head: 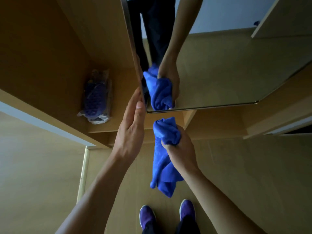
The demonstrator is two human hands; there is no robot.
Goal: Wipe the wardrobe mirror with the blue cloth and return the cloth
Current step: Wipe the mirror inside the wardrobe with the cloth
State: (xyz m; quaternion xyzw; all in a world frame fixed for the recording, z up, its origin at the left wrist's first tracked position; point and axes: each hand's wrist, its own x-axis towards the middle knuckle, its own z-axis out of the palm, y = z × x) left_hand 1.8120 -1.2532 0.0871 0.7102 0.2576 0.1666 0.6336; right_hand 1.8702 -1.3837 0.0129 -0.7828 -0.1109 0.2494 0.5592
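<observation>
The wardrobe mirror is a tall panel on an opened door, its lower left corner right in front of me. My left hand grips the mirror's left edge near that corner, thumb on the front side. My right hand is closed around a bunched blue cloth, just below the mirror's bottom edge and apart from the glass. The cloth's loose end hangs down below my fist. The glass reflects the cloth, my hand and my dark trousers.
Left of the mirror is the open wooden wardrobe, with a plastic-wrapped bluish bundle on its floor shelf. A wooden floor lies below, with my two purple shoes at the bottom. Another wardrobe door stands at the right.
</observation>
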